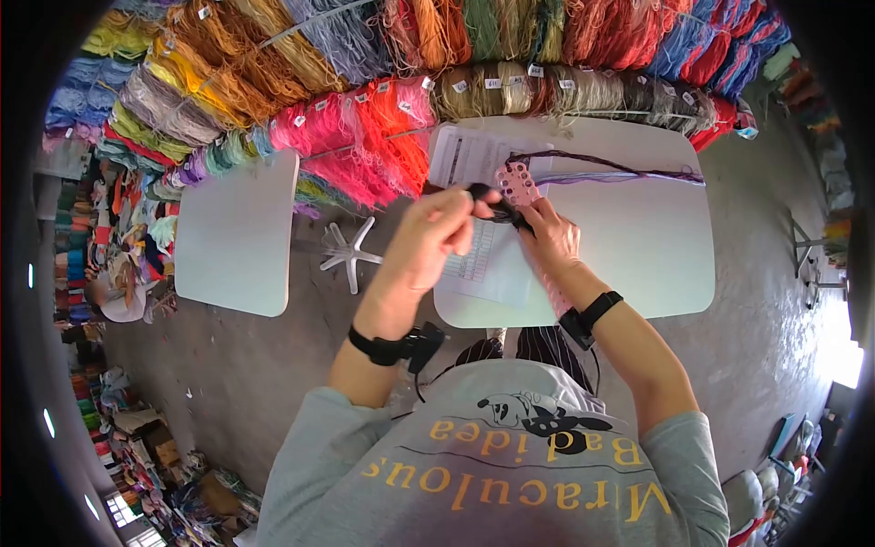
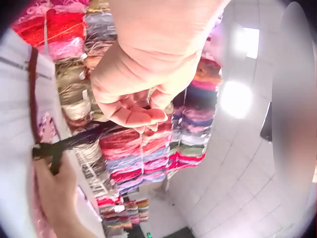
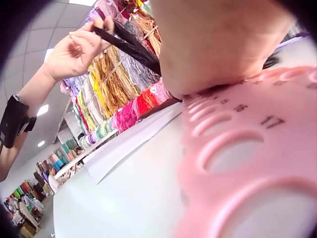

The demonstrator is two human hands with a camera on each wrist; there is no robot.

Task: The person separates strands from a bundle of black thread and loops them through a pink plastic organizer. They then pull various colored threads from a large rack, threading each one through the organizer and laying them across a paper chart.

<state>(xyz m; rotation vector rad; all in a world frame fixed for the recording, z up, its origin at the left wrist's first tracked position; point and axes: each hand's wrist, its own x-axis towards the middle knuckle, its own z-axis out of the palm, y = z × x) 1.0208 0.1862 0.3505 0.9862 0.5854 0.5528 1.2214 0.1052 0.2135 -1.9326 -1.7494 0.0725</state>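
My left hand [image 1: 439, 223] is raised over the table's near left part, pinching one end of a black thread bundle [image 3: 131, 44]. The bundle runs taut as a doubled strand to my right hand [image 1: 551, 237], whose fingertips pinch it at the edge of a pink thread organizer [image 1: 518, 182]. That organizer is a long strip with round holes and printed numbers, lying under my right hand and wrist. In the left wrist view, a dark tail [image 2: 57, 161] crosses the right fingers. Dark brown and purple threads [image 1: 629, 173] trail from the organizer's far end to the right.
Printed sheets [image 1: 492, 273] lie beneath the hands on the white table [image 1: 647, 264]. Along the far side hang dense rows of coloured thread skeins [image 1: 365, 137] with small tags. To the left stand another white table [image 1: 232, 246] and a stool base [image 1: 351, 255].
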